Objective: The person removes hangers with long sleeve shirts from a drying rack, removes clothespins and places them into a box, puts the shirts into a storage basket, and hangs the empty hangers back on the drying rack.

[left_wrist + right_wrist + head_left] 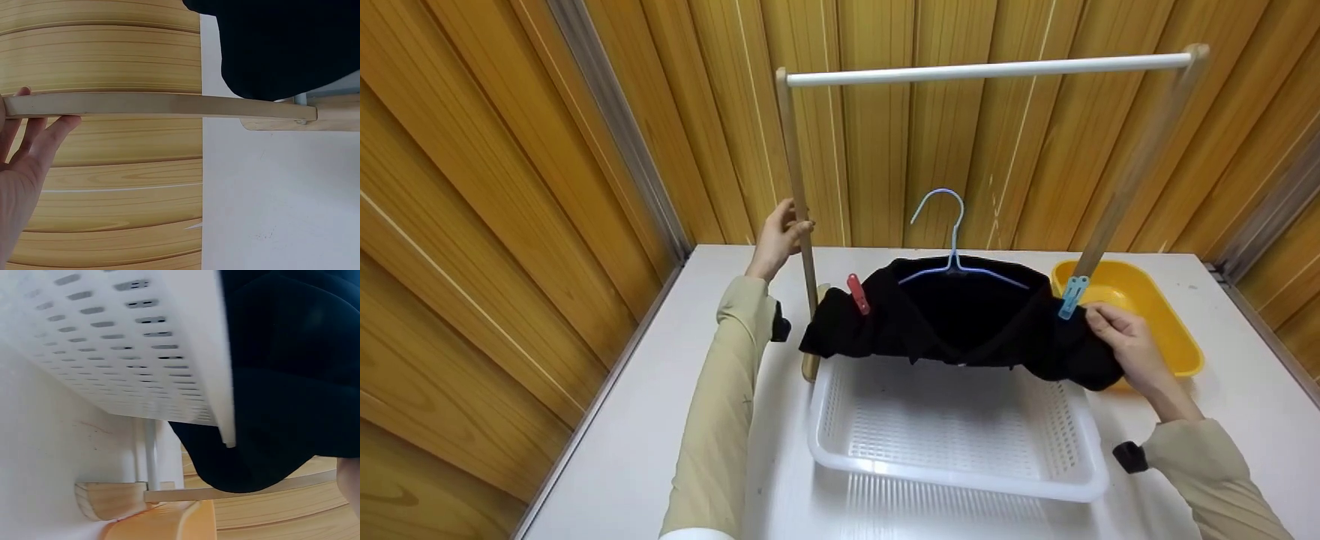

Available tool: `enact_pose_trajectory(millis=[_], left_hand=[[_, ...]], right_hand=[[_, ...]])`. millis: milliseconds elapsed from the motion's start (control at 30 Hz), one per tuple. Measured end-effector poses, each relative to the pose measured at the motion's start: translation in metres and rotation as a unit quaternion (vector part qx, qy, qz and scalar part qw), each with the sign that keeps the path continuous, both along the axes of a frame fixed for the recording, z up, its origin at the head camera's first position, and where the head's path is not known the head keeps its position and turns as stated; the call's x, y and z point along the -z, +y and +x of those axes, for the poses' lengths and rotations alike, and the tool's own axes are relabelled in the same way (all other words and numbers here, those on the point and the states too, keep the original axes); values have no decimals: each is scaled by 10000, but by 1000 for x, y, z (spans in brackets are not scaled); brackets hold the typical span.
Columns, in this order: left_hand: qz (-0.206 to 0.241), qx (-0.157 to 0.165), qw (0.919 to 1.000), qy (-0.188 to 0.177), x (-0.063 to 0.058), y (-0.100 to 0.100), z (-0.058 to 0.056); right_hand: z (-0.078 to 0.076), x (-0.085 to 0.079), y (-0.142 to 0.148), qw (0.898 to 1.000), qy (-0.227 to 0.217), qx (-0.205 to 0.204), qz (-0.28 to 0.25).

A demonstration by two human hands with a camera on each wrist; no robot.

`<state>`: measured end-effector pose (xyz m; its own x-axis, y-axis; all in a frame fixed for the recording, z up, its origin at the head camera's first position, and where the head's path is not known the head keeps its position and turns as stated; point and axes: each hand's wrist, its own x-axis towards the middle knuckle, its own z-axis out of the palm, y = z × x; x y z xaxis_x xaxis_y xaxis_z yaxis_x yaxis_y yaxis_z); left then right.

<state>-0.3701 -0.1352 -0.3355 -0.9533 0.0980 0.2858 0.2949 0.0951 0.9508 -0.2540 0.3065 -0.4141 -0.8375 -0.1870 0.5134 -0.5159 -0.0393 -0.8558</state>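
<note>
A black collared shirt (986, 334) hangs on a blue wire hanger (952, 240), its hook free below the rack's white rail (997, 70). A red clothespin (858, 294) clips the shirt's left shoulder and a light-blue clothespin (1073, 297) the right one. My left hand (780, 238) grips the left wooden post (797, 165) of the clothes rack, thumb and fingers on either side of it. With my right hand (1131, 349) I pinch the shirt's right sleeve near the blue clothespin. In the right wrist view the dark cloth (281, 410) hangs beside a white basket.
Below the shirt stands a white perforated basket (960, 484) on the white table (607, 457). An orange-yellow tub (1181, 341) sits at the right, behind the right hand and beside the rack's right post (1136, 169). Wood-patterned walls (472, 225) close in the back and sides.
</note>
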Motion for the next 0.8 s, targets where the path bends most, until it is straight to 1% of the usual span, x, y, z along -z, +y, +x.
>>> enact_pose_trajectory(millis=[67,100,133,167,200,233,267,333,367,400,433,467,500,533,567,600,633,667,700,733,767,800], left_hand=[[69,23,10000,48,1,0,-1],[110,72,9999,67,4,-1,-4],[147,133,9998,60,33,-11,-41],[183,174,9997,18,34,-12,-41],[262,303,9992,90,49,-18,-61],[277,358,9989,111,65,-24,-81],[277,395,9988,31,67,-26,-81],[287,463,9985,-87,89,-34,-112],[251,444,9987,-73,74,-31,-93],[301,499,9983,30,89,-36,-112],[271,437,9987,-1,91,-37,-114],[241,394,9988,-152,90,-36,-115],[217,408,9989,-68,105,-42,-136],[151,313,9993,-141,107,-42,-141],[215,374,9991,4,112,-45,-146],[382,484,9981,71,120,-48,-154],[353,399,9986,-39,114,-45,-146],[358,350,9986,-147,103,-42,-133],[417,359,9985,-32,93,-38,-118],[465,301,9984,-61,78,-32,-97],[524,356,9980,46,63,-27,-76],[447,245,9987,-49,46,-19,-54]], right_hand=[[2,1,-1,9999,-42,49,110],[3,2,-1,9999,-76,41,133],[4,3,-2,9998,-99,42,151],[5,4,-2,9998,-122,39,173],[6,5,-3,9997,-140,42,205],[7,6,-3,9996,-161,39,233],[7,7,-3,9996,-203,21,219],[7,10,-3,9996,-248,-46,159],[7,11,-3,9995,-273,-70,137],[7,12,-3,9995,-289,-89,107],[7,13,-4,9995,-291,-106,82],[6,14,-3,9995,-296,-113,59],[6,15,-3,9995,-283,-101,81],[5,18,-2,9996,-255,-114,94],[3,21,0,9996,-245,-136,100],[1,24,2,9995,-244,-126,123],[-2,29,5,9995,-243,-169,101],[-13,44,15,9990,-219,-382,-37],[-19,53,22,9985,-161,-528,-40],[-30,66,32,9970,-117,-745,-159],[-32,69,33,9969,-141,-761,-166],[-32,70,34,9970,-133,-749,-138]])
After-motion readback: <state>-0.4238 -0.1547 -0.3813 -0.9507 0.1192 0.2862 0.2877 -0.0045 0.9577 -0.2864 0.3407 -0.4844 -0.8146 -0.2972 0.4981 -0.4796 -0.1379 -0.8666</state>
